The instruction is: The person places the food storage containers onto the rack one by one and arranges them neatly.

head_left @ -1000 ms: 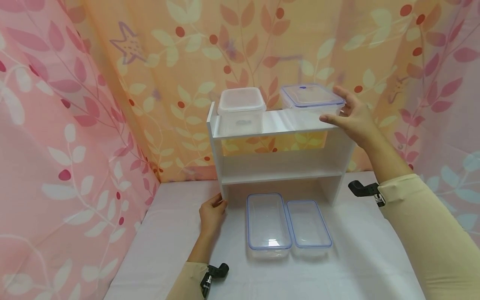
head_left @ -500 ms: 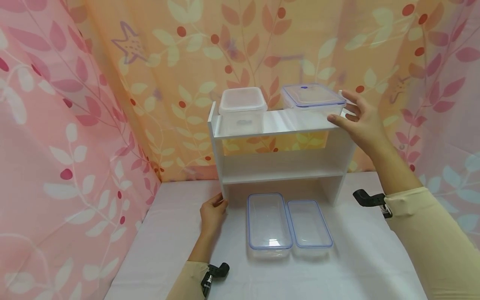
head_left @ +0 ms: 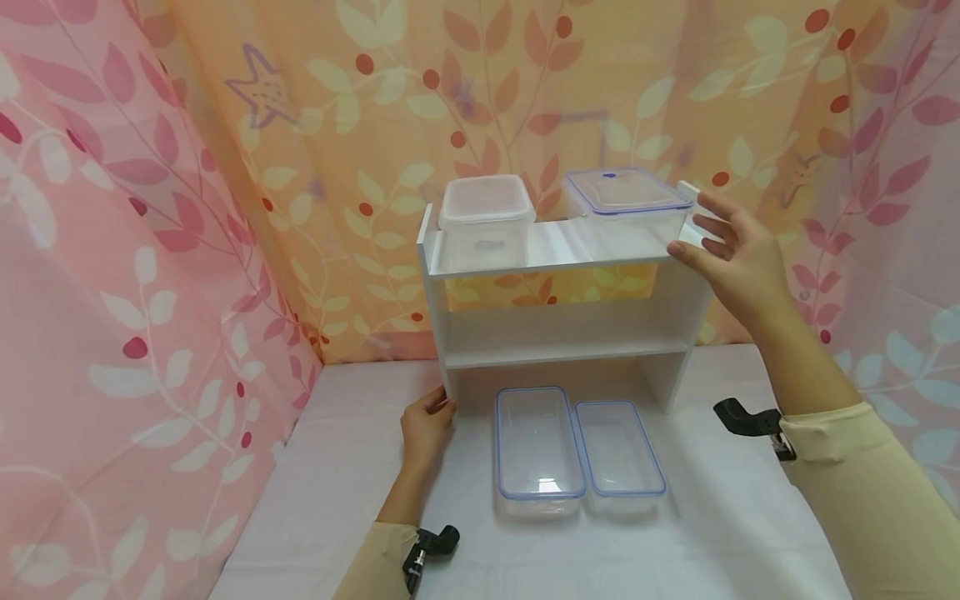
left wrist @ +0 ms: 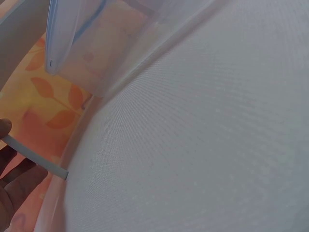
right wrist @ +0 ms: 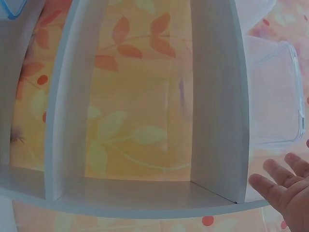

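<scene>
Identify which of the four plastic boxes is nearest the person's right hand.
The blue-rimmed box on top of the shelf, at right. The box without blue sits farther left; the other two are on the table below.

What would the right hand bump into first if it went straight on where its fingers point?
Probably the blue-rimmed container on top of the white shelf, though the shelf's raised end beside the right hand could come first; depth is unclear.

Booth of leaf-printed curtains (head_left: 352, 142)
</scene>
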Tool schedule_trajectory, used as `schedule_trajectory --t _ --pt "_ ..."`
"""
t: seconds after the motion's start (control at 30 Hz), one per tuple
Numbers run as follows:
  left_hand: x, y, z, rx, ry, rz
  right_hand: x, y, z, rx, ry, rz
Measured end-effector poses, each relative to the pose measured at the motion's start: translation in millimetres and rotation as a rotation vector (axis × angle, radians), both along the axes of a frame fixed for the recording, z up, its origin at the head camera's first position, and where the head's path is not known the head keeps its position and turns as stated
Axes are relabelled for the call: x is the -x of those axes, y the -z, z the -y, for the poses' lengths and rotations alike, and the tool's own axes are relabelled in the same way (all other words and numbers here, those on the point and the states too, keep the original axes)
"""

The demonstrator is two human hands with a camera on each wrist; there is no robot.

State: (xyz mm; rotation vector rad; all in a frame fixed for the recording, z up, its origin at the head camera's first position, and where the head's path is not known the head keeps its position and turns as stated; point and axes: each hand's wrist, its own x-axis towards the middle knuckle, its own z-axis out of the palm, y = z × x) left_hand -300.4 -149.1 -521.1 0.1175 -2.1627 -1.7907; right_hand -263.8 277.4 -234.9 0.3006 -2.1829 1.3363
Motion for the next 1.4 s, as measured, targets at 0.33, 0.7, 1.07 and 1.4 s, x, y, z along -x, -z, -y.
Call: schedule_trajectory --t 0.33,0.7,1.07,1.4 --pt "0.2 -3.1 -2.6 0.012 -0.003 0.001 -15.2 8.6 -2 0.048 -0.015 -0.065" --pt "1.7 -1.8 -2.5 0.003 -0.004 -0.001 -34.4 22.1 -2 0.045 0.005 -0.089" --pt "1.3 -1.0 -1.2 -0.007 0.009 -0.007 -54.1 46.9 5 0.009 0.013 -0.084" --pt "-0.3 -2.8 -2.8 0.018 -0.003 -0.005 -66.9 72.3 9 -0.042 0.033 -0.067"
